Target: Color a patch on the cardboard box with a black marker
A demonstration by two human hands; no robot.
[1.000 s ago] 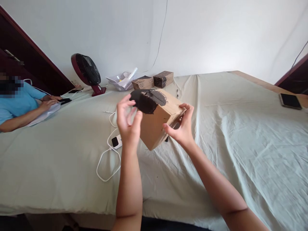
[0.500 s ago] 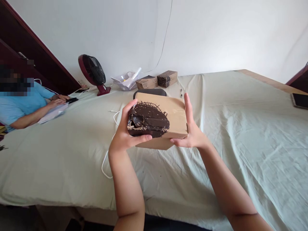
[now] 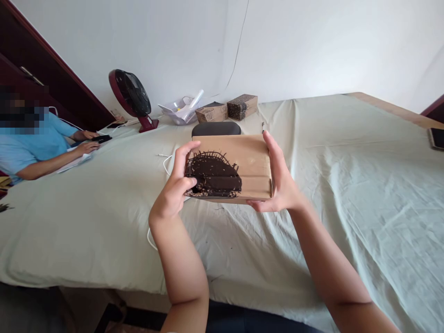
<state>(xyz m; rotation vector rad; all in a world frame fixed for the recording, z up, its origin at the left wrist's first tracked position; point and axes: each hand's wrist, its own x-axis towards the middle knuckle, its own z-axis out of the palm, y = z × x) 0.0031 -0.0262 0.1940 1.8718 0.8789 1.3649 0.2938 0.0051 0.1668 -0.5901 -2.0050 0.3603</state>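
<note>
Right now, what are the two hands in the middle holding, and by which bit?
A cardboard box, by opposite ends: the left hand grips the end with the dark patch, the right hand the other.

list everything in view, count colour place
held cardboard box: one, brown and black, centre
rounded case: one, black, behind held box
small cardboard boxes: two, brown and black, by wall
plastic basket: one, translucent, left of those
desk fan: one, maroon and black, beside basket
pen: one, dark, right of case
phone: one, black, right edge
cable: one visible, white, mid-left
tablecloth: one, pale green, underneath
person: one, blue shirt, far left
papers: count unclear, white, by person
unclear object: one, black, by person
door: one, maroon, left
left hand: one, bare, held box's left
right hand: one, bare, held box's right
</note>
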